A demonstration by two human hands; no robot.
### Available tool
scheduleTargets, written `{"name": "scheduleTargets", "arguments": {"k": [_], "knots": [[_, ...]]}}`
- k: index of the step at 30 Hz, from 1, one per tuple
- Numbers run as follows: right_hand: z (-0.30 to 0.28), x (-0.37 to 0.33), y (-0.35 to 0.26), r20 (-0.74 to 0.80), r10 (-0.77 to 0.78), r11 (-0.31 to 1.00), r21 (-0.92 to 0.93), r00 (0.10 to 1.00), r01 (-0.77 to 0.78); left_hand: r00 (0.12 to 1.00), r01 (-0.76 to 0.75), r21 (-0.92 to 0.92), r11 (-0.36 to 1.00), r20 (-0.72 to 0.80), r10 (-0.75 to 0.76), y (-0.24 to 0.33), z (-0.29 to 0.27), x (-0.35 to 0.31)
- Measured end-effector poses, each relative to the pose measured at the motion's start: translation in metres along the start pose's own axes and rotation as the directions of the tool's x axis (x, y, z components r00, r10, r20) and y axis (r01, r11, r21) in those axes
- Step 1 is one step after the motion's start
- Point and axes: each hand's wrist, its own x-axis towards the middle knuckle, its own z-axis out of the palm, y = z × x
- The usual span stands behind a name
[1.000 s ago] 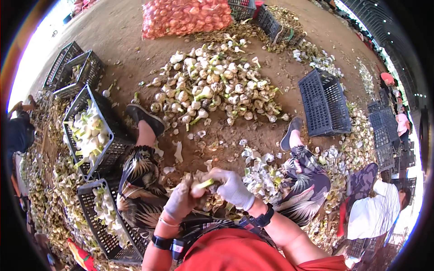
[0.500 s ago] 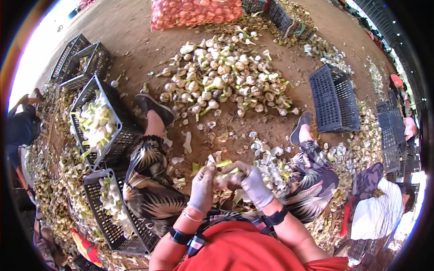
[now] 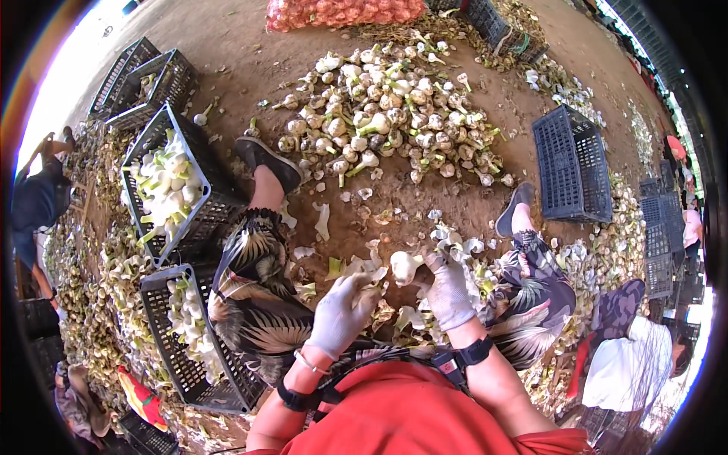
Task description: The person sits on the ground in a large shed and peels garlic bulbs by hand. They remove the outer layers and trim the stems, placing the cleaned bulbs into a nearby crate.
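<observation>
The dirt floor [image 3: 239, 72] carries a broad garlic heap [image 3: 394, 117] at twelve o'clock from the hands. A dark crate [image 3: 557, 163] stands at two o'clock; at ten, a filled crate [image 3: 189, 220] holds white, green-stemmed garlic, and a low crate [image 3: 163, 326] lies near nine. Both hands are gloved: the right hand [image 3: 449, 292] grasps a pale garlic bulb [image 3: 406, 267] at its ten o'clock; the left hand [image 3: 343, 315] has curled fingers, whether gripping anything I cannot tell.

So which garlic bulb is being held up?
The round white bulb in the right hand's grip; unlike those in the ground pile or the left-side crates, it's off the ground, between both hands.
</observation>
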Motion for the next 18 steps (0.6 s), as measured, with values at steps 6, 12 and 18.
{"name": "scheduleTargets", "arguments": {"k": [6,12,18], "knots": [[0.031,-0.02,-0.03,0.259,-0.226,0.837,-0.441,0.939,0.323,0.984,-0.08,-0.508,0.858,0.097,0.149,0.005,0.009,0.025],[0.04,-0.024,-0.014,0.195,-0.2,0.766,-0.58,0.96,0.278,0.949,-0.289,-0.01,0.957,-0.136,0.285,0.012,0.009,0.021],[0.029,-0.024,-0.006,0.211,-0.005,0.888,-0.449,0.977,0.102,1.0,0.006,-0.734,0.679,0.016,0.009,0.007,0.004,0.012]]}}
